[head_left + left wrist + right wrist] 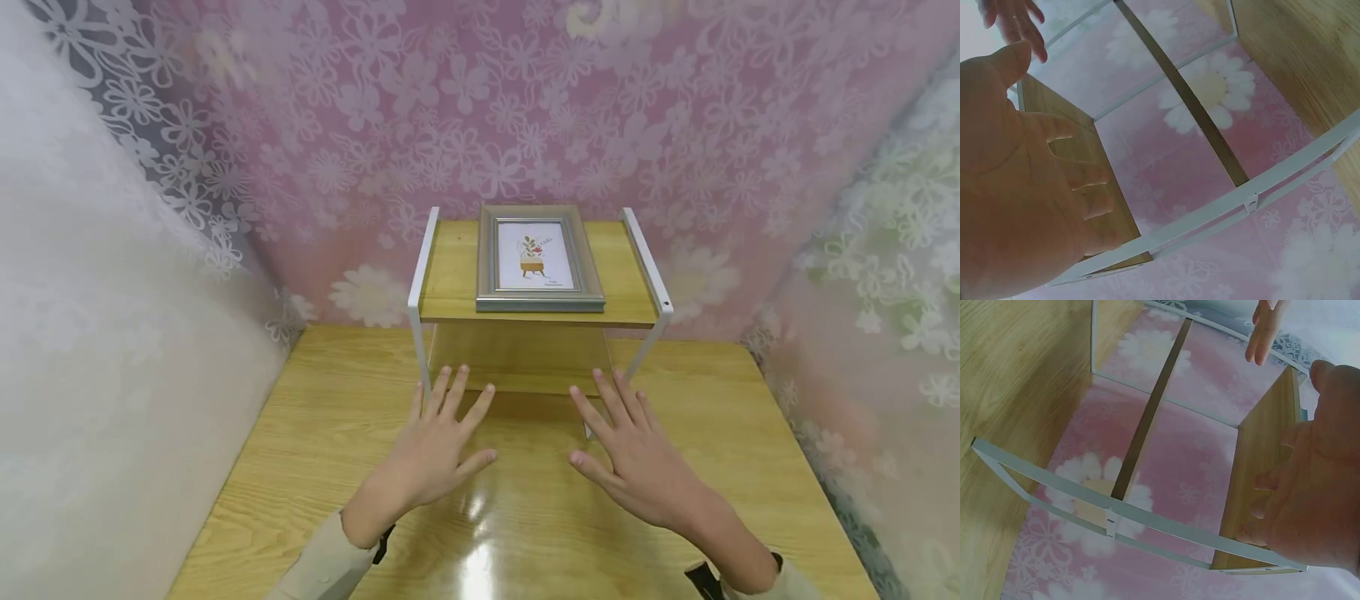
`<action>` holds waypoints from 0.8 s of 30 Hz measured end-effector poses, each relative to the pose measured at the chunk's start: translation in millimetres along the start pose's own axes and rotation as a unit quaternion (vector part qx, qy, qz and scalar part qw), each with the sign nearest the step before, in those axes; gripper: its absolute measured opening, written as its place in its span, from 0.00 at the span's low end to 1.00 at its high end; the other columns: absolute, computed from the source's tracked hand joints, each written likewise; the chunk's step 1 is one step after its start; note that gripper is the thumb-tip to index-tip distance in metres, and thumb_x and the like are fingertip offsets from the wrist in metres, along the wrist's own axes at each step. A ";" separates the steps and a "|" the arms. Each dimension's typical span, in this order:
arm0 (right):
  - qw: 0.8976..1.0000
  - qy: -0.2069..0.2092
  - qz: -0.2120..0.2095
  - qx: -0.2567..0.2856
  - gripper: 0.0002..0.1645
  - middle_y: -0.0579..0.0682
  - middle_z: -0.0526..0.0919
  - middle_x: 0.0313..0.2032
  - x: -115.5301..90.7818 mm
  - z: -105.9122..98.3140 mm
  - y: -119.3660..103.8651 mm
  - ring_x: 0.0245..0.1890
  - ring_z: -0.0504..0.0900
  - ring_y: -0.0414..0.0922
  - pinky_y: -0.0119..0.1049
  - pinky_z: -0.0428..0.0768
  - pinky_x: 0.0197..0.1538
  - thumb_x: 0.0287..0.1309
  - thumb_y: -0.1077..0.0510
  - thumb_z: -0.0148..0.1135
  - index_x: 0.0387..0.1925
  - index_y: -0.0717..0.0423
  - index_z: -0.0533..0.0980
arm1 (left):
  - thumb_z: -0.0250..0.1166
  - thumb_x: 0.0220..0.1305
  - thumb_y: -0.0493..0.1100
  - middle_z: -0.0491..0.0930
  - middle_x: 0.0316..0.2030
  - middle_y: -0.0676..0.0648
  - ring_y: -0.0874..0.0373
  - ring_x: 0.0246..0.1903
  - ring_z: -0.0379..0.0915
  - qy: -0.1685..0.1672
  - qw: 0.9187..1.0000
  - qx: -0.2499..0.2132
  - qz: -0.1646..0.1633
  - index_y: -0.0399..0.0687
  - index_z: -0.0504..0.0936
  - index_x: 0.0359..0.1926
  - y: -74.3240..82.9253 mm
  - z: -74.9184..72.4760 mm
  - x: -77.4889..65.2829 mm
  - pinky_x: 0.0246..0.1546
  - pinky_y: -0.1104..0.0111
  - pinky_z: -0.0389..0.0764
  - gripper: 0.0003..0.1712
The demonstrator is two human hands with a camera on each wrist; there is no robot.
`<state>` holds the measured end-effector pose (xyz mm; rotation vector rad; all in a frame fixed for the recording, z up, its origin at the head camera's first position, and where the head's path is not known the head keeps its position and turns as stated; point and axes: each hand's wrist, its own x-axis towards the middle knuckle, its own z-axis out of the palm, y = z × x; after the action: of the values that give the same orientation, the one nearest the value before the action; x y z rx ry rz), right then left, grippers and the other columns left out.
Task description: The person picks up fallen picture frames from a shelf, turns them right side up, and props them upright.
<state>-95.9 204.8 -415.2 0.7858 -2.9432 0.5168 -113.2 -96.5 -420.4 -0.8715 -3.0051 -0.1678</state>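
A small two-tier wooden shelf point(456, 262) with white metal side frames stands on the table against the patterned backdrop. On its top board lies a silver-beige picture frame point(590, 258), showing a print of a potted plant. My left hand point(427, 458) is held in front of the shelf's left half, fingers spread and palm down. Mirroring it, my right hand point(648, 471) spreads its fingers before the right half. Neither holds anything. Both wrist views show a bare palm beside the white metal frame point(1197, 215) of the shelf; contact with it cannot be told.
The lower board point(517, 358) of the shelf sits beneath the top one. Around the wooden table point(322, 433) rise a pink floral backdrop point(322, 192) and pale side panels, left point(112, 333) and right point(862, 333). Black bands circle both wrists.
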 end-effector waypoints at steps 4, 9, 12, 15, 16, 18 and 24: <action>1.000 -0.002 -0.005 0.007 0.48 0.55 0.29 0.78 -4.5 -4.9 -1.9 0.77 0.25 0.56 0.63 0.35 0.74 0.71 0.38 0.52 0.80 0.46 0.42 | 0.41 0.72 0.71 0.33 0.78 0.37 0.40 0.76 0.25 0.006 1.000 -0.009 0.011 0.57 0.42 0.80 0.1 0.1 -1.9 0.72 0.39 0.39 0.45; 1.000 0.013 -0.016 -0.002 0.48 0.55 0.28 0.78 -5.6 -14.0 -3.3 0.77 0.25 0.56 0.61 0.34 0.75 0.70 0.40 0.54 0.80 0.48 0.42 | 0.45 0.73 0.67 0.31 0.78 0.38 0.41 0.76 0.25 0.027 0.999 -0.017 0.028 0.56 0.41 0.80 3.2 -9.3 -3.0 0.73 0.42 0.38 0.44; 0.999 0.024 -0.022 -0.009 0.49 0.55 0.28 0.78 -4.6 -20.1 -3.2 0.77 0.26 0.56 0.63 0.36 0.74 0.70 0.40 0.55 0.80 0.47 0.42 | 0.46 0.74 0.66 0.30 0.78 0.38 0.41 0.76 0.24 0.038 0.998 -0.016 0.037 0.58 0.39 0.80 6.7 -19.3 -2.9 0.73 0.42 0.37 0.44; 0.999 0.031 -0.028 -0.010 0.49 0.55 0.29 0.78 -2.2 -25.9 -3.0 0.77 0.26 0.57 0.67 0.39 0.72 0.70 0.40 0.55 0.80 0.46 0.41 | 0.45 0.74 0.66 0.30 0.78 0.38 0.41 0.76 0.23 0.044 0.998 -0.009 0.043 0.58 0.38 0.80 10.5 -31.1 -2.4 0.73 0.42 0.36 0.44; 0.999 0.034 -0.030 -0.012 0.49 0.55 0.29 0.78 -1.0 -27.7 -2.9 0.77 0.26 0.57 0.68 0.40 0.72 0.70 0.40 0.55 0.80 0.46 0.42 | 0.46 0.74 0.66 0.30 0.78 0.38 0.41 0.76 0.23 0.047 0.998 -0.005 0.044 0.57 0.39 0.80 11.4 -34.8 -2.3 0.73 0.42 0.37 0.44; 0.998 0.042 -0.038 -0.015 0.49 0.55 0.30 0.78 2.0 -31.0 -2.9 0.77 0.27 0.57 0.68 0.41 0.72 0.70 0.40 0.55 0.80 0.46 0.42 | 0.47 0.74 0.65 0.32 0.78 0.37 0.42 0.77 0.23 0.052 0.998 -0.001 0.046 0.57 0.40 0.80 12.8 -42.5 -2.3 0.73 0.43 0.37 0.44; 0.993 0.080 -0.075 -0.041 0.46 0.60 0.36 0.78 12.3 -39.4 -1.6 0.77 0.31 0.60 0.60 0.38 0.75 0.72 0.38 0.50 0.79 0.49 0.45 | 0.48 0.73 0.65 0.38 0.78 0.36 0.39 0.77 0.30 0.068 0.996 0.035 0.051 0.56 0.44 0.80 11.6 -63.4 -2.3 0.73 0.43 0.40 0.43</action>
<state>-107.2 210.8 -375.9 0.9022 -2.7138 0.4252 -106.5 -94.7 -356.3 -0.9626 -2.8151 -0.1138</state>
